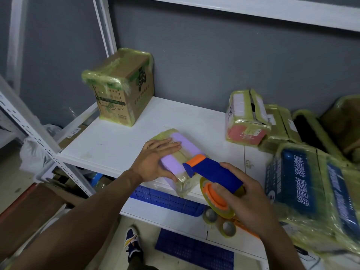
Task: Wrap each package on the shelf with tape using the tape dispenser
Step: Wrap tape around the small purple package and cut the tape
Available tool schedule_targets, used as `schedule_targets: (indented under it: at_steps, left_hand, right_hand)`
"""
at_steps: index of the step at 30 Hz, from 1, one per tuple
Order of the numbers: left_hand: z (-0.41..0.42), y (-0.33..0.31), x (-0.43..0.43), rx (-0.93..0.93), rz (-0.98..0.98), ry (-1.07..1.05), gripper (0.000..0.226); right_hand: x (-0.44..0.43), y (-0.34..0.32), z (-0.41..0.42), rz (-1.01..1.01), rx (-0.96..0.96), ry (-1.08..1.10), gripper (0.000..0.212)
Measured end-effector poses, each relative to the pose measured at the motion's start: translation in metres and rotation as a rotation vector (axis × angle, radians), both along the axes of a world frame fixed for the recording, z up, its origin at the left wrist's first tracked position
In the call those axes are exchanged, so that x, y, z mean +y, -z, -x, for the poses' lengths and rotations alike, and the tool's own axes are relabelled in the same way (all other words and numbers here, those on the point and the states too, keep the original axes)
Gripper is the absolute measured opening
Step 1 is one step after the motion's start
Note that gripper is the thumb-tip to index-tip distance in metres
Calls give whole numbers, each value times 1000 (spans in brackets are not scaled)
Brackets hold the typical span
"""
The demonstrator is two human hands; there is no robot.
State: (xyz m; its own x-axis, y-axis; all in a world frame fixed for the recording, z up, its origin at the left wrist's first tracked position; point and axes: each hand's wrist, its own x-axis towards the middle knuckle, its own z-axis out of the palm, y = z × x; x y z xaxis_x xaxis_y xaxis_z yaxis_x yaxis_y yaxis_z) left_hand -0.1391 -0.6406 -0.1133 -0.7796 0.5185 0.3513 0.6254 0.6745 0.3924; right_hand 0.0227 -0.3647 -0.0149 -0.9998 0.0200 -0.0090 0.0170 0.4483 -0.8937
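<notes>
The left hand (155,158), grip flat, presses a flat lilac taped package (185,147) at the white shelf's (116,141) front edge. The right hand's (247,193) grip holds a blue-and-orange tape dispenser (212,170) at its near end. Taped cardboard boxes (247,117) crowd the right.

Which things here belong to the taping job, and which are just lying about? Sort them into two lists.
Job: purple package under the left hand; tape dispenser held in the right hand; cardboard box; red package; blue-printed package.

Lying about: spare tape rolls; blue crate; white plastic bag.
</notes>
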Motion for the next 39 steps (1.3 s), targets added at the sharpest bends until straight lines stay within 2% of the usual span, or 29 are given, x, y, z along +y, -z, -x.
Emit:
schedule_targets:
  at_steps: [4,8,11,14,17,19,26,31,34,39]
  left_hand:
    - [2,-5,0,-36,33,42,107]
    - [-4,-12,2,-6,101,73,123]
    - [-18,-17,14,-30,113,86,128]
    - [-33,-14,31,-62,133,43,115]
    - [-37,-2,38,18,88,-4,92]
    - [-36,4,39,23,39,-11,86]
    - [-29,6,38,18,-36,43,83]
    - [-26,5,35,43,-33,52,83]
    - [-24,5,34,74,-36,55,83]
    - [-22,3,34,29,-12,56,87]
  right_hand:
    - [2,8,-10,15,-14,14,48]
    - [2,11,-11,42,-11,26,46]
    - [1,13,-11,46,-13,38,51]
    - [-2,16,-11,39,-8,41,54]
    - [0,16,-11,50,-12,38,54]
    - [2,16,-9,56,-13,32,54]
    - [-1,12,-3,41,-37,18,58]
    - [-13,10,-4,21,-10,16,44]
    - [-15,14,-6,3,2,31,50]
    - [-8,13,-20,-20,11,19,46]
